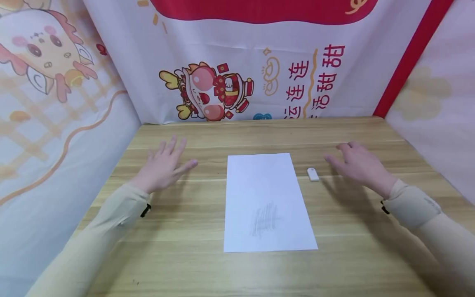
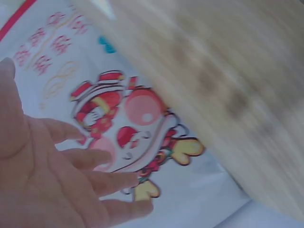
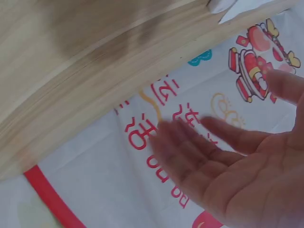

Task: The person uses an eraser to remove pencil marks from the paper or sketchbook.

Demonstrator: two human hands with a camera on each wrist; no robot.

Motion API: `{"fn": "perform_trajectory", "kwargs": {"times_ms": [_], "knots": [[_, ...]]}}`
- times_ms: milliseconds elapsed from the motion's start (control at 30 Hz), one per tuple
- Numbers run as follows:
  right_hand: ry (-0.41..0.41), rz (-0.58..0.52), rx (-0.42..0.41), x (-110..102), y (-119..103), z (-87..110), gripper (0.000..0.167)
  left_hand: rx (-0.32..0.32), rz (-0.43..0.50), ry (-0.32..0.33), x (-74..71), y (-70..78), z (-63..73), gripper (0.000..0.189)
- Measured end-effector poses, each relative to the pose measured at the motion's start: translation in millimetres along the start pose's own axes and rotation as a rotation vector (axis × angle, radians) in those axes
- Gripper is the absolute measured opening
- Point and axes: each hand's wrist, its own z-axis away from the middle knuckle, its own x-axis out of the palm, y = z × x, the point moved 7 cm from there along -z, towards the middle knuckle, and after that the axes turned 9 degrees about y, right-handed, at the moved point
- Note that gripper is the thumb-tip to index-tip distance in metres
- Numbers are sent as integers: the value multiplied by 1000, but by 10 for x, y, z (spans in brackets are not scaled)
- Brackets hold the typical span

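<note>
Your left hand (image 1: 159,170) hangs spread between 9 and 10 o'clock from the paper (image 1: 259,181), whose grey scribble (image 1: 266,220) sits toward 6; your right hand (image 1: 363,166), fingers loosely extended, lies at 3 o'clock from the small white block (image 1: 313,175), itself at the paper's 2 o'clock.

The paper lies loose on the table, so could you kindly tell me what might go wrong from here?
The paper could slide or crease if rubbed, since neither the left hand nor the right hand touches it. The grey scribble might smudge if something drags across it. The small white block might get knocked away, as it lies near the right hand.
</note>
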Motion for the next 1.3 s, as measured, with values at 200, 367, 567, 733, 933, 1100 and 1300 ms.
{"fn": "perform_trajectory", "kwargs": {"times_ms": [200,367,567,733,933,1100,1300], "knots": [[-19,-26,-83,34,-212,41,34,56,65,13,-145,223,99,90],[-82,-56,-24,132,-262,91,31,112,83,32,-176,415,203,88],[-119,-76,20,219,-291,119,33,120,116,5,-143,535,349,88],[-133,-98,63,246,-297,89,35,121,141,10,-137,598,398,88],[-137,-69,77,302,-266,19,41,163,142,35,-86,707,391,89],[-163,-68,90,335,-252,-2,39,185,137,61,-19,782,346,86],[-170,-61,76,385,-285,-33,39,203,135,21,139,875,384,83]]}}
